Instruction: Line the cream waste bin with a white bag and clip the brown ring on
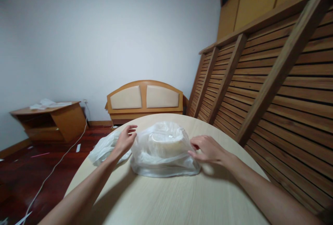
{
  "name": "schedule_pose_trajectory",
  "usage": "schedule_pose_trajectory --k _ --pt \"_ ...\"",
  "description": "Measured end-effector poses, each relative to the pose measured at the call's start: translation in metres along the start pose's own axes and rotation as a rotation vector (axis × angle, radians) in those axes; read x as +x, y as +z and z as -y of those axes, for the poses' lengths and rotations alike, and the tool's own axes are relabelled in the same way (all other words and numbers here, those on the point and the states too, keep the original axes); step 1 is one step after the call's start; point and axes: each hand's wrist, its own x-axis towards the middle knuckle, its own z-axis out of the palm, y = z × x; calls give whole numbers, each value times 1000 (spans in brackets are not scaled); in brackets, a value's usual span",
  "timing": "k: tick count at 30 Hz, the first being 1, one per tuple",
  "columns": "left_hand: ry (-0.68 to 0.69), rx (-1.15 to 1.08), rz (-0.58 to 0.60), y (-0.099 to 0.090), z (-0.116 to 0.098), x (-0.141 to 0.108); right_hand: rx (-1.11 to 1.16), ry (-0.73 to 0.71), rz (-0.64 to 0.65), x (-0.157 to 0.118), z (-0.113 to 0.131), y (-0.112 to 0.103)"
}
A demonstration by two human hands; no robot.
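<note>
A translucent white plastic bag [161,166] lies on the round pale wooden table [166,197] in front of me. Through its film shows a round cream-coloured object [166,147], whose exact kind I cannot make out. At the bag's upper left edge is my left hand [126,139], with thumb and fingers apart and nothing visibly held. My right hand [206,148] is at the right side, its fingers curled against the bag's edge and its thumb below. A second crumpled whitish plastic bag [104,147] rests to the left, partly behind my left forearm.
Beyond the table stands a wooden headboard [144,111] with cream panels. A slatted wooden frame [260,89] leans along the right. On the left are a low wooden cabinet [66,122], a white cable [59,161] and scraps on the dark red floor [49,169].
</note>
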Motion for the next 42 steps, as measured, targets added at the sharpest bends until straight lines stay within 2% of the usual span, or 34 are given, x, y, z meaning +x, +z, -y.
schedule_pose_trajectory --k 1,3,5,6,8,11,19,22,25,27,31,35,37,38,39,42 --pt "56 -9 34 4 -7 2 47 80 -56 6 2 0" --pt "126 -44 180 13 -22 7 194 241 -190 21 3 3" --pt "139 -44 320 24 -32 14 384 348 -284 39 1 10" --pt "141 -44 344 29 -34 18 482 396 -297 47 -2 15" --pt "143 -50 336 39 -36 26 653 462 -289 62 -10 25" --pt "147 -71 278 50 -33 41 788 472 -244 77 -22 36" --pt "103 -132 151 77 -19 92 797 596 -301 95 -46 47" --pt "56 -136 163 90 -9 99 788 647 -289 93 -51 54" --pt "26 -134 248 98 4 93 792 649 -246 85 -53 59" --pt "25 -123 262 98 10 86 792 640 -237 81 -53 58" --pt "37 -80 155 90 17 68 784 608 -282 71 -49 51" --pt "119 -32 35 74 17 37 775 460 -312 56 -27 41" --pt "181 21 -23 66 19 18 675 367 -367 47 -13 37" --pt "229 92 -10 63 20 9 595 309 -407 44 -6 34" --pt "248 147 54 60 22 0 507 234 -443 41 1 32" --pt "240 237 345 55 27 -22 286 14 -469 37 20 26"
